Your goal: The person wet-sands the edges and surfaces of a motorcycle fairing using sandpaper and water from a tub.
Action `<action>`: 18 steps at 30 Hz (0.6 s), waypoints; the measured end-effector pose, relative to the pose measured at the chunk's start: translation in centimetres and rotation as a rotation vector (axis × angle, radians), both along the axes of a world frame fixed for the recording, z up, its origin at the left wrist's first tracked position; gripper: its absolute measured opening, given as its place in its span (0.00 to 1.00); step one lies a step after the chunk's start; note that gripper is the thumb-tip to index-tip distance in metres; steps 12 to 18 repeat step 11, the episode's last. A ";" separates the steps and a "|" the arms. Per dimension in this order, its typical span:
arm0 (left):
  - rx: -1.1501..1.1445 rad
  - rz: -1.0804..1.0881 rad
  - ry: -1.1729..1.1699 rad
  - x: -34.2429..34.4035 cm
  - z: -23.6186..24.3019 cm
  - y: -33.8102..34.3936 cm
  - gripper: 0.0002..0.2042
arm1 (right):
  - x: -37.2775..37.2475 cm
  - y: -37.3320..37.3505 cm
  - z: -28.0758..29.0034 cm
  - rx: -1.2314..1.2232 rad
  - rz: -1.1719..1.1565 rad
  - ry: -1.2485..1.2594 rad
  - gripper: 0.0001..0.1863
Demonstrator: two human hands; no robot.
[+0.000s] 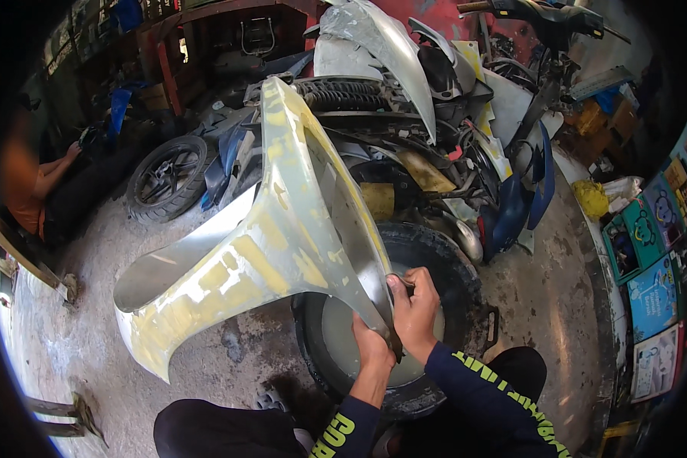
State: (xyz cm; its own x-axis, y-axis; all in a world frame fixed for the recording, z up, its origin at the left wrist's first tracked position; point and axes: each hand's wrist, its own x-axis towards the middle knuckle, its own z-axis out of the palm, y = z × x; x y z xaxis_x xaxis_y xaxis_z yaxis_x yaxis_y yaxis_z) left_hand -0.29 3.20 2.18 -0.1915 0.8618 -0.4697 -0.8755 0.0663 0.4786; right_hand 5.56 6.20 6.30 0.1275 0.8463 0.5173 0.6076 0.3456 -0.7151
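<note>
A large motorcycle fairing panel (240, 263), grey-white with yellowish putty patches, is held up tilted over a round black tub (301, 336). Cloudy, pale water (340, 324) shows in the tub. My left hand (372, 347) is closed round the panel's narrow lower end, the fingertips hidden behind it. Just to its right, my right hand (416, 309) has its fingers curled against the panel's inner edge, thumb up. Whether anything small sits under those right fingers cannot be seen. The panel's wide wing reaches out to the left above the floor.
Beyond the tub lies a heap of motorcycle parts (404, 164), with a loose wheel (168, 179) to its left. A person in orange (27, 179) sits at far left. Coloured boxes (653, 298) line the right side. Wooden legs (57, 416) stand at lower left.
</note>
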 end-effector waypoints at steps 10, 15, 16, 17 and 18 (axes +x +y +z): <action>-0.019 -0.031 -0.046 0.0 -0.1 -0.2 0.20 | -0.8 1.5 0.2 0.025 -0.009 0.020 0.13; -0.045 -0.054 -0.094 -0.3 0.3 -0.2 0.23 | -1.2 2.1 0.5 0.057 -0.024 0.023 0.13; -0.045 -0.054 -0.094 -0.3 0.3 -0.2 0.23 | -1.2 2.1 0.5 0.057 -0.024 0.023 0.13; -0.045 -0.054 -0.094 -0.3 0.3 -0.2 0.23 | -1.2 2.1 0.5 0.057 -0.024 0.023 0.13; -0.045 -0.054 -0.094 -0.3 0.3 -0.2 0.23 | -1.2 2.1 0.5 0.057 -0.024 0.023 0.13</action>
